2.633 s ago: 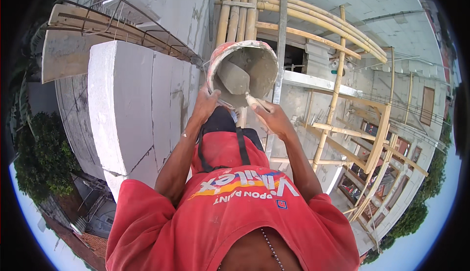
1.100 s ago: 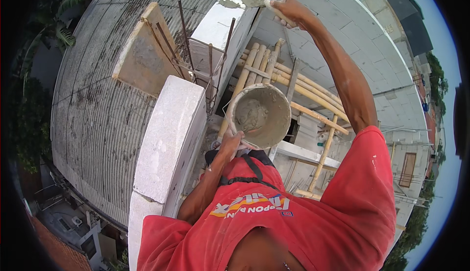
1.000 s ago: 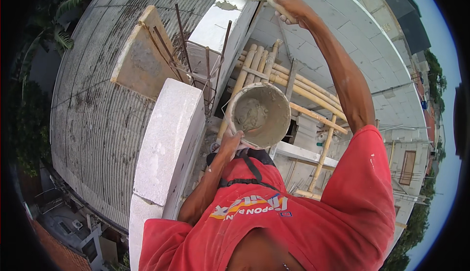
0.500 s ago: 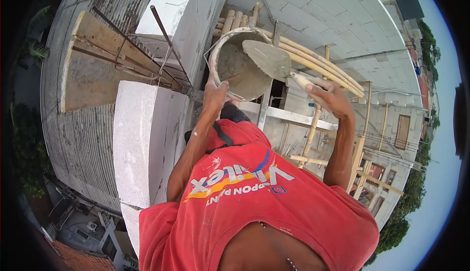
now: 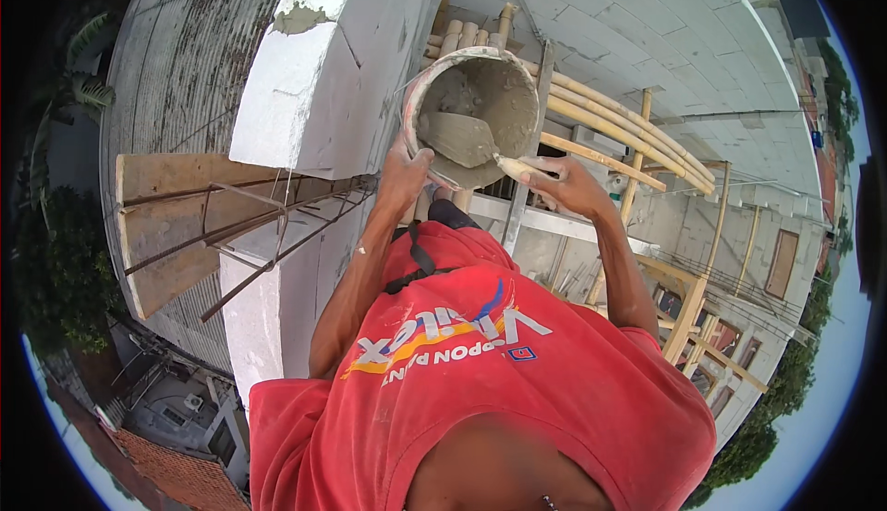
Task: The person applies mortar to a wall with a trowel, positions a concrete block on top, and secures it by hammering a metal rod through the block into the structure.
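At the far left, a corrugated grey roof (image 5: 176, 67) lies below, with a flat wooden board (image 5: 166, 234) crossed by rusted steel reinforcing bars (image 5: 268, 225). Right of it stands a wall of white lightweight blocks (image 5: 314, 95), smooth-faced and square-edged, with a patch of grey mortar (image 5: 297, 18) on its top at the far end. The left hand (image 5: 405, 171) sits just beside the wall's right edge, fingers clenched on the near rim of a round bucket (image 5: 476, 109), which is crusted with dried cement and tilted with its mouth toward the camera. Wet grey mortar lies inside. The right hand (image 5: 568, 188) is to the right of the bucket, fingers grasping the pale handle of a trowel (image 5: 462, 139), whose flat triangular blade rests inside the bucket. Beyond, bamboo scaffold poles (image 5: 601, 127) run toward the right, along a plastered block wall (image 5: 647, 40) marked with a grid of joints. The wearer's red shirt (image 5: 499, 391) fills the lower edge.
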A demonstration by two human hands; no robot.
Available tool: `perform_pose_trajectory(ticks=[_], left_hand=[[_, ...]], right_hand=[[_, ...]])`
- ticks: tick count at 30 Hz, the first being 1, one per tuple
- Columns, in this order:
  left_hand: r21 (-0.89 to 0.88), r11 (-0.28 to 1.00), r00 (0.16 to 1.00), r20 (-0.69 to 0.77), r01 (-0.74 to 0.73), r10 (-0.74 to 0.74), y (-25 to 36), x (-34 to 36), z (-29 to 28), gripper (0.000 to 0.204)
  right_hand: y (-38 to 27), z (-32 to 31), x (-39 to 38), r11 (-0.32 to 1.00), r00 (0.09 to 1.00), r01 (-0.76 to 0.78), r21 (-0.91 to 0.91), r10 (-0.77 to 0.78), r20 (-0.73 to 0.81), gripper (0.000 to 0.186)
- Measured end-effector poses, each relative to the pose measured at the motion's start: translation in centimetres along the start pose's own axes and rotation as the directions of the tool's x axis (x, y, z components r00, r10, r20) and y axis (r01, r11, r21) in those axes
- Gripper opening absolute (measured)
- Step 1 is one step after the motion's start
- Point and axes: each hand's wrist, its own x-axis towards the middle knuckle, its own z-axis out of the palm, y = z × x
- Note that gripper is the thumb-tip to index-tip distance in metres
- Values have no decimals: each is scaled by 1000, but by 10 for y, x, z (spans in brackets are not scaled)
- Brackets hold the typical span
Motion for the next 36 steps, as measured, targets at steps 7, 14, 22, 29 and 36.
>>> perform_pose_trajectory(ticks=[7, 14, 22, 29, 36], left_hand=[[-165, 984, 998, 24, 60, -57, -3, 53, -3, 56], [-211, 976, 998, -6, 54, -56, 5, 74, 8, 56], [-351, 935, 997, -38, 54, -72, -9, 71, 21, 54], [-297, 954, 997, -61, 34, -55, -35, 71, 19, 58], [-364, 928, 990, -81, 81, -119, -38, 80, 17, 63]], right_hand=[[37, -48, 8, 731, 996, -46, 680, -21, 91, 54], [-101, -142, 35, 676, 917, 397, 621, -308, -252, 52], [-215, -155, 157, 476, 244, 410, -778, -879, -410, 46], [-239, -176, 175, 436, 326, 409, -802, -890, -318, 47], [-297, -165, 185, 879, 879, 476, -43, -476, -2, 51]])
